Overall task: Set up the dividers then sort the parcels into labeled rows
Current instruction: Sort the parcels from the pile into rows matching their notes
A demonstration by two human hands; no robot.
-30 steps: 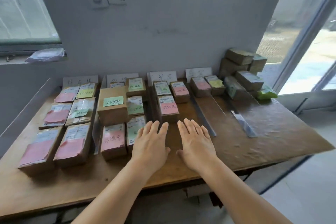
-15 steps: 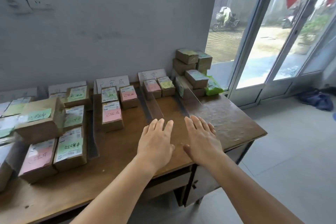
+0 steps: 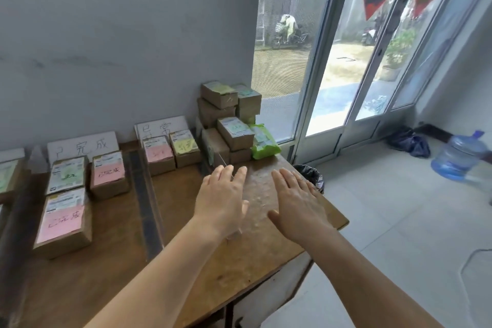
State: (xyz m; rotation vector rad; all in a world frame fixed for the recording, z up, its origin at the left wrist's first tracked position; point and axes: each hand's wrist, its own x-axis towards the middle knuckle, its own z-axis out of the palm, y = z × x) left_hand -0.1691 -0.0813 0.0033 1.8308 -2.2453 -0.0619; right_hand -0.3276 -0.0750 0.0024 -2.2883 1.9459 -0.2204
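My left hand (image 3: 222, 201) and right hand (image 3: 298, 204) hover mid-frame, fingers straight, holding nothing; two parcels (image 3: 171, 150) above left.

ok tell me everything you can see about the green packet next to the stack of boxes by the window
The green packet is a soft, bright green plastic pouch, slightly crumpled and glossy, with a pale printed label on its top face. It lies flat at the far right corner of the wooden table, leaning against the stack of brown cardboard boxes on its left and close to the window frame. Neither hand touches it.
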